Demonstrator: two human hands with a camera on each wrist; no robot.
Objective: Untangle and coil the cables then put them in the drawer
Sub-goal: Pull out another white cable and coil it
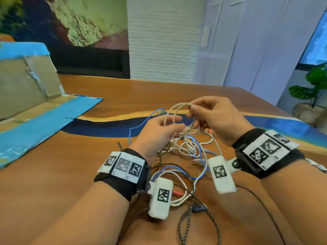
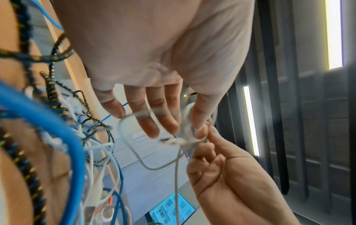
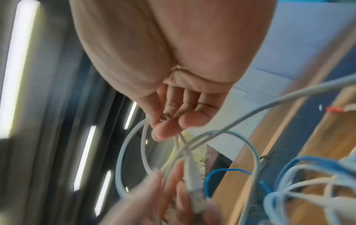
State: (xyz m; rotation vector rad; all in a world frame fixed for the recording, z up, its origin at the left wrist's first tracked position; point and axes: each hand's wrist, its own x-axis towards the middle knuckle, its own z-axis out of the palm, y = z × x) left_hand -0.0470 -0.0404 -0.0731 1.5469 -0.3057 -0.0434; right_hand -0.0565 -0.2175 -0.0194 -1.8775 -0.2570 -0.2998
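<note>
Two forearms (image 1: 74, 206) reach in from the near edge of a wooden tabletop (image 1: 53, 183), each wrist wrapped in a black strap carrying white coded tags (image 1: 123, 166). Between them, near the middle of the near edge, lies a tangle of cables (image 1: 185, 156): white leads, a thin blue wire (image 1: 134, 128) arching toward the table's blue inlay, and a black-and-yellow braided cord (image 1: 182, 225) trailing to the near edge.

Lifted clear of the tangle, above the middle of the tabletop, is a white cable (image 1: 178, 110) drawn into loose loops. The left hand (image 1: 159, 133) sits palm-down with wrist low, its long fingers (image 2: 152, 121) fairly straight and slipped through the loops while thumb and forefinger pinch the strands where they cross. The right hand (image 1: 214, 119), wrist raised and angled inward, meets it fingertip to fingertip; its thumb and forefinger nip the top of the loops, the other fingers curled underneath. A white plug (image 3: 192, 179) on the same cable hangs just beside the left fingertips, though motion blur in the right wrist view makes its exact contact hard to read.

At the tabletop's far left corner stands an opened cardboard box (image 1: 26, 85) edged in blue, its flap (image 1: 44, 124) lying flat on the wood. A potted plant (image 1: 313, 96) stands on the floor beyond the far right corner.
</note>
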